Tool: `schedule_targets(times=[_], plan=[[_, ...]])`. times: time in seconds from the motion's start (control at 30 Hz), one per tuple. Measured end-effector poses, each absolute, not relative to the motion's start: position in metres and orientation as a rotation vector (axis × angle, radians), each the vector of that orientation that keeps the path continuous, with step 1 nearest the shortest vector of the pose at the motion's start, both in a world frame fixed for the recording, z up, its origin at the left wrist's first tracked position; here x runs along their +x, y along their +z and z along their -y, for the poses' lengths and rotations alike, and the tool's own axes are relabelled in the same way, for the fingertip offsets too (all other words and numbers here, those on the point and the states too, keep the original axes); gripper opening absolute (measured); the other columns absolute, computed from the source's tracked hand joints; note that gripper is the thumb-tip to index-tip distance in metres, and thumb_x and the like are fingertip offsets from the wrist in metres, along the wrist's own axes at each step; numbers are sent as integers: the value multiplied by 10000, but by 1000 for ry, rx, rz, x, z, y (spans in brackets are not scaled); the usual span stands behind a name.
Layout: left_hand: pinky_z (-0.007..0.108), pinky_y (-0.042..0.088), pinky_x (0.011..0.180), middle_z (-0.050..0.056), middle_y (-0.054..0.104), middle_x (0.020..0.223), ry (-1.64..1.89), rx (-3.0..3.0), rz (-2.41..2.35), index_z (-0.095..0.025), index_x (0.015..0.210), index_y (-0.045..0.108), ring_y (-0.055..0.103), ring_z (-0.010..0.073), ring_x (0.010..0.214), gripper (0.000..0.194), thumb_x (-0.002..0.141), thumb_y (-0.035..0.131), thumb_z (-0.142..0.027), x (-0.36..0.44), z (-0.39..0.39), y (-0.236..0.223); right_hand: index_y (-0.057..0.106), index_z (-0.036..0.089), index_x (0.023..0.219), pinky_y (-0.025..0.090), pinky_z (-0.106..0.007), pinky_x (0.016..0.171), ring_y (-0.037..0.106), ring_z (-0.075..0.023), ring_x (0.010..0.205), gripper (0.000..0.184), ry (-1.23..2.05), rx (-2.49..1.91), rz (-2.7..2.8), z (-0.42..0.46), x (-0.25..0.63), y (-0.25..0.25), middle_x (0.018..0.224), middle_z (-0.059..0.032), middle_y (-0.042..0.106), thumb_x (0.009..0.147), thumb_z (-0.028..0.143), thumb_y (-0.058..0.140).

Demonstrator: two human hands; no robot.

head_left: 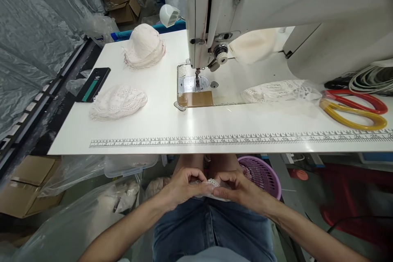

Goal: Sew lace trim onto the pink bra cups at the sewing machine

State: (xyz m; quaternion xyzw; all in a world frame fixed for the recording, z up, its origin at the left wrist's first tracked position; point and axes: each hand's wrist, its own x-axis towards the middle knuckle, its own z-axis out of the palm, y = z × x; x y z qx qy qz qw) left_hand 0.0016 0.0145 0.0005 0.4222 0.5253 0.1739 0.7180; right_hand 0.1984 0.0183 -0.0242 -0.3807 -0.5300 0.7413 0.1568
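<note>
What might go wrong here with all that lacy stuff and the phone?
The small lacy piece is pinched by the left hand and right hand over the lap, so it might slip and drop. The black phone lies at the left edge of the white table; a bump might knock it off. The scissors lie right by another lace piece, which might snag.

A sewing workshop: sewing machine (264,0), scissors (380,123), cardboard boxes (123,13)
</note>
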Motion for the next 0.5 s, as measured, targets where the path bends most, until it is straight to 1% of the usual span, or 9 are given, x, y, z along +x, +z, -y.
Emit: schedule_targets(times=[0.1, 0.2, 0.3, 0.4, 0.5], plan=[[206, 327, 574, 3, 558, 648, 394, 896, -1167, -129, 706, 647, 457, 105, 613, 304, 641, 736, -412, 1, -14, -1, 550, 158, 705, 229, -216, 516, 314, -84, 579, 311, 2101, -1108, 1516, -20, 199, -21, 618, 49, 387, 777, 447, 637], [214, 364, 624, 14, 598, 709, 394, 912, -1155, -140, 768, 665, 497, 123, 664, 279, 612, 762, -350, 1, -15, -1, 540, 162, 678, 214, -221, 499, 293, -85, 560, 353, 2091, -1153, 1516, -22, 199, -18, 596, 50, 365, 756, 491, 640], [214, 372, 626, 16, 614, 723, 385, 977, -1178, -147, 780, 677, 512, 134, 676, 269, 592, 773, -315, 0, -14, -1, 528, 165, 663, 206, -225, 495, 285, -88, 554, 390, 2077, -1189, 1535, -22, 198, -17, 588, 48, 357, 746, 533, 627], [215, 371, 616, 22, 623, 724, 414, 1029, -1212, -144, 767, 681, 521, 143, 676, 268, 605, 762, -341, 0, -13, -4, 521, 165, 660, 214, -227, 504, 294, -92, 565, 410, 2050, -1213, 1552, -22, 197, -17, 596, 42, 362, 758, 555, 598], [220, 379, 626, 32, 640, 740, 450, 1050, -1234, -145, 773, 689, 538, 155, 691, 283, 626, 746, -380, -1, -11, -7, 519, 166, 656, 248, -225, 520, 327, -99, 583, 426, 2025, -1223, 1557, -22, 196, -15, 611, 34, 382, 765, 575, 577]])
